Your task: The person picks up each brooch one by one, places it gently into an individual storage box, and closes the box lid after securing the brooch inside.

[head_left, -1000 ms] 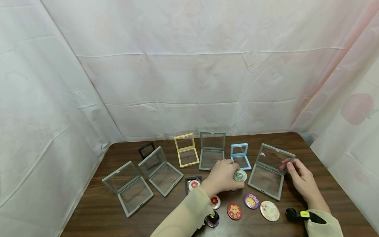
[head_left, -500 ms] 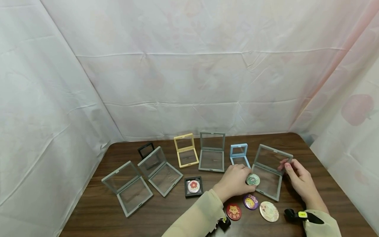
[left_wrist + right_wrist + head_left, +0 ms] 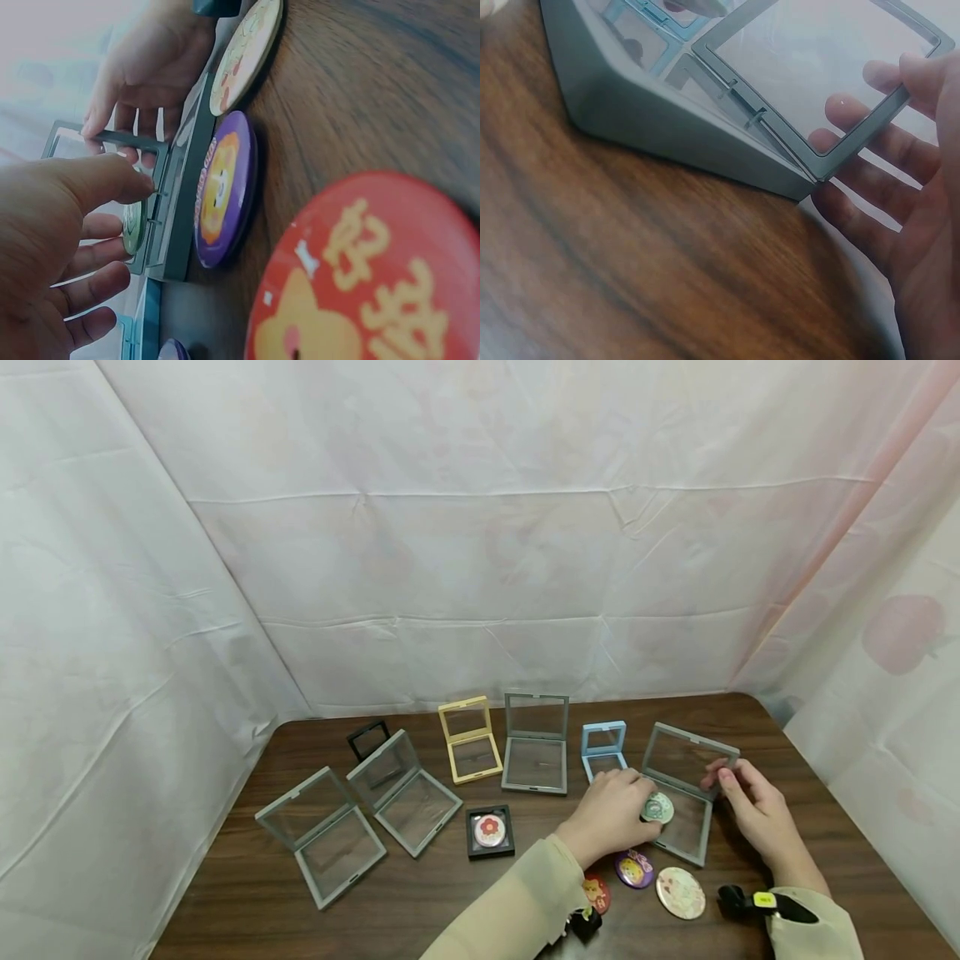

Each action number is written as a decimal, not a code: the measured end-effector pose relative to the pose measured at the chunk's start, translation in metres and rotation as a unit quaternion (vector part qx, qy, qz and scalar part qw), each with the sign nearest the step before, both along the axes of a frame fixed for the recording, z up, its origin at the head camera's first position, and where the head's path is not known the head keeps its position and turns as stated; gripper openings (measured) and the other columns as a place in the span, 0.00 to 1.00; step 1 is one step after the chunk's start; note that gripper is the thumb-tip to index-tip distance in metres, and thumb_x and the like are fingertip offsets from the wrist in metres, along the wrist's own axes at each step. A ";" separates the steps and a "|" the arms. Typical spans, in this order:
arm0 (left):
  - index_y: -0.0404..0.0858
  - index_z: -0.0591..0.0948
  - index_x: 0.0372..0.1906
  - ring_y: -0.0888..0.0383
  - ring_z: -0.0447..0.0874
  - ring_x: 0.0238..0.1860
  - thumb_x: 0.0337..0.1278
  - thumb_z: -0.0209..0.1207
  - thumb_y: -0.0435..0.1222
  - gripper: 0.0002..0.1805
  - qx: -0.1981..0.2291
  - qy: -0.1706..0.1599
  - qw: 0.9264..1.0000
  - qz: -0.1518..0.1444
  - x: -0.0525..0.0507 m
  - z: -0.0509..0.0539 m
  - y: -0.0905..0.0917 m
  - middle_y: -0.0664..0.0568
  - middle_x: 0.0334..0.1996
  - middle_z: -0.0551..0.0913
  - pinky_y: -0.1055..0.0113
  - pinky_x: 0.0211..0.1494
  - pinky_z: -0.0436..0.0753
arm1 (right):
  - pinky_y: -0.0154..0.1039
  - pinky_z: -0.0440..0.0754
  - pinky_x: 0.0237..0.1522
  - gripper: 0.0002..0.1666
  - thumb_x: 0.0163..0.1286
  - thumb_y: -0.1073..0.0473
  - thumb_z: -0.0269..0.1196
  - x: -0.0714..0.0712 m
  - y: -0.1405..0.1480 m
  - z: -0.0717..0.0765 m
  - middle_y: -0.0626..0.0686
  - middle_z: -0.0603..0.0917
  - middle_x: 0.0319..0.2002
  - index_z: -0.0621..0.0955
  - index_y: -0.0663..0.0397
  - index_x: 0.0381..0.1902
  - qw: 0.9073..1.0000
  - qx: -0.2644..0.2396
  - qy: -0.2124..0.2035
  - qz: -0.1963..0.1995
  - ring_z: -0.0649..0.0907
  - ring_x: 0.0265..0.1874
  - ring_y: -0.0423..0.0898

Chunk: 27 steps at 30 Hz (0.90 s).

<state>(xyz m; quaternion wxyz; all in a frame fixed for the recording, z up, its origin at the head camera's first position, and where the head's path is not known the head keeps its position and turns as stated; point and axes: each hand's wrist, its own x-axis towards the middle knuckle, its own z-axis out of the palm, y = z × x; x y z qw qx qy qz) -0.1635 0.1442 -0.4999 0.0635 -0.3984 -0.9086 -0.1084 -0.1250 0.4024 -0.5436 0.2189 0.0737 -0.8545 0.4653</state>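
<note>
My left hand pinches a round green badge between thumb and fingers, above the base of an open grey display frame. In the left wrist view the green badge is tilted, its edge towards me; contact with the frame cannot be told. My right hand holds the frame's raised clear lid by its right edge, thumb on one side and fingers behind. In front of the frame lie a purple badge, a cream badge and a red badge, partly hidden by my left sleeve.
A small blue frame stands open behind my left hand. Further left are open grey frames, a yellow frame and a black one. A black case holds a flower badge. White cloth hangs behind the table.
My left hand has carried the green badge to the right, over the grey frame. The frame and my right hand have shifted slightly left, the lid still held.
</note>
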 end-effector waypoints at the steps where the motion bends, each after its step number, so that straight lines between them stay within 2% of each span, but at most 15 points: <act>1: 0.52 0.88 0.60 0.66 0.82 0.51 0.65 0.72 0.56 0.23 -0.002 0.002 1.000 -0.001 0.000 0.001 0.001 0.64 0.52 0.86 0.69 0.52 0.77 | 0.20 0.75 0.47 0.12 0.89 0.65 0.53 0.000 0.000 0.000 0.51 0.89 0.41 0.81 0.64 0.58 1.000 0.001 -0.001 -0.001 0.84 0.45 0.29; 7: 0.54 0.87 0.56 0.67 0.80 0.49 0.65 0.73 0.56 0.20 -0.021 0.013 1.000 -0.005 -0.001 0.002 0.007 0.64 0.51 0.85 0.70 0.52 0.76 | 0.22 0.75 0.45 0.12 0.89 0.64 0.53 0.000 -0.001 0.002 0.49 0.89 0.41 0.81 0.64 0.58 1.000 0.002 -0.001 -0.004 0.83 0.45 0.30; 14: 0.55 0.87 0.56 0.68 0.81 0.47 0.64 0.73 0.57 0.20 -0.036 0.031 0.999 -0.009 0.001 0.001 0.013 0.65 0.50 0.85 0.70 0.49 0.75 | 0.21 0.75 0.47 0.12 0.89 0.64 0.53 0.000 -0.001 0.001 0.50 0.89 0.41 0.81 0.65 0.58 1.000 0.000 -0.001 0.000 0.84 0.45 0.30; 22: 0.55 0.87 0.55 0.67 0.82 0.49 0.65 0.72 0.58 0.20 -0.034 0.023 0.999 -0.007 0.001 -0.002 0.015 0.66 0.52 0.86 0.71 0.51 0.76 | 0.20 0.75 0.46 0.12 0.89 0.64 0.53 -0.001 0.000 -0.001 0.49 0.89 0.41 0.80 0.64 0.58 1.000 0.004 -0.002 -0.002 0.83 0.45 0.29; 27: 0.55 0.87 0.58 0.67 0.83 0.52 0.66 0.72 0.59 0.22 -0.033 0.012 0.999 -0.006 0.000 -0.003 0.017 0.66 0.54 0.86 0.70 0.55 0.77 | 0.21 0.75 0.47 0.12 0.89 0.65 0.53 -0.001 0.000 -0.002 0.49 0.89 0.41 0.80 0.64 0.58 1.000 0.003 0.000 -0.001 0.83 0.45 0.29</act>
